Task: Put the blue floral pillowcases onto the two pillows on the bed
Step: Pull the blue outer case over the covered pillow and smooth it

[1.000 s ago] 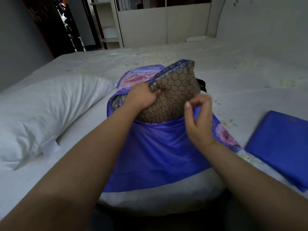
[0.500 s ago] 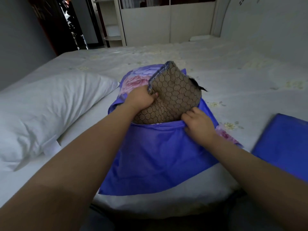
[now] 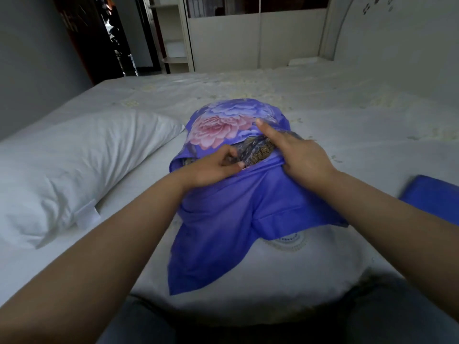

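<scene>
A blue floral pillowcase point(image 3: 231, 125) lies in the middle of the bed in front of me. A brown patterned pillow point(image 3: 258, 151) is inside it, and only a narrow strip shows at the opening. My left hand point(image 3: 211, 168) has its fingers curled at the left of the opening and pinches the fabric edge there. My right hand point(image 3: 300, 155) grips the plain blue edge at the right, its thumb stretched onto the floral flap. A bare white pillow point(image 3: 74, 165) lies at the left. A second, folded blue pillowcase point(image 3: 432, 194) lies at the right edge.
The bed sheet point(image 3: 347, 115) is pale with faint flowers and stretches far back. A curved white headboard point(image 3: 397, 33) stands at the right. White cabinets point(image 3: 248, 33) and a dark doorway point(image 3: 99, 38) lie beyond the bed.
The brown pillow stuck up out of the case; now it is pushed down inside and the floral flap covers most of it. Both hands have moved to the opening's edge.
</scene>
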### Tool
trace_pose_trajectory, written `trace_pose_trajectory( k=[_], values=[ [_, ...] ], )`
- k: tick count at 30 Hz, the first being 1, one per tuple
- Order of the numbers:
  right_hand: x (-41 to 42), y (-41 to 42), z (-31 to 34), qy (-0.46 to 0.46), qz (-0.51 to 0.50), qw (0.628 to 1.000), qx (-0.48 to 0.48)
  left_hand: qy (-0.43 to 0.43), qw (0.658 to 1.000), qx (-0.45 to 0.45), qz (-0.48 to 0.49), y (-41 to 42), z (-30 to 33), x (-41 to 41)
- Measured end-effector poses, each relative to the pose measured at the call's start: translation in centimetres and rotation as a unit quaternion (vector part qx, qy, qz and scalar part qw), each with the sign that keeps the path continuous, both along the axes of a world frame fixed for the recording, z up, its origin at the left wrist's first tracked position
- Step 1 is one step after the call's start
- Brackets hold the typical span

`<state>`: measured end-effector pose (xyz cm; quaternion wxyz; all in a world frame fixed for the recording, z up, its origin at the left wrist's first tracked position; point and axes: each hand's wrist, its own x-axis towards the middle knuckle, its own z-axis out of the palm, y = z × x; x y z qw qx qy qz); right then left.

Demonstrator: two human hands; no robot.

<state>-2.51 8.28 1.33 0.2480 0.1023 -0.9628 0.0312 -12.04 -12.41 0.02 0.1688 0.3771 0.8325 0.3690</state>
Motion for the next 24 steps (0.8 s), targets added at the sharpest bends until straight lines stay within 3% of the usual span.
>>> trace_pose_trajectory(
  k=[1,3,5,7,9,11,14,17,20,24],
  values=[
    [0.3,0.3,0.2,-0.036,-0.017,0.999,0.018,0.054,0.997,0.043,0.022,-1.0,-0.6,0.7],
    [0.7,0.5,0.4,-0.049,-0.042,0.997,0.038,0.219,0.974,0.025,0.053,-2.4,-1.9,1.6],
    [1.1,0.4,0.0,0.035,0.002,0.997,0.064,0.324,0.941,-0.046,0.09,-3.1,-2.7,2.1],
    [0.8,0.9,-0.7,0.166,0.072,0.976,0.118,0.324,0.936,-0.068,0.122,-3.1,-2.7,2.4],
    [0.3,1.1,-0.8,0.284,0.144,0.93,0.182,0.294,0.948,-0.035,0.12,-2.8,-2.3,2.5],
    [0.0,0.7,-0.9,0.326,0.183,0.897,0.235,0.279,0.953,-0.034,0.112,-2.8,-1.7,2.6],
    [0.3,0.3,-0.9,0.21,0.203,0.916,0.275,0.239,0.963,-0.068,0.103,-3.1,-0.6,2.5],
    [1.1,0.1,0.2,0.037,0.118,0.959,0.256,0.209,0.968,-0.104,0.088,-2.6,0.7,2.4],
    [1.6,-0.1,1.8,-0.129,0.031,0.987,0.091,0.21,0.967,-0.12,0.082,-1.4,1.6,2.7],
    [1.6,0.3,4.1,-0.267,0.036,0.955,-0.122,0.192,0.966,-0.102,0.138,0.0,2.2,3.0]
  ],
)
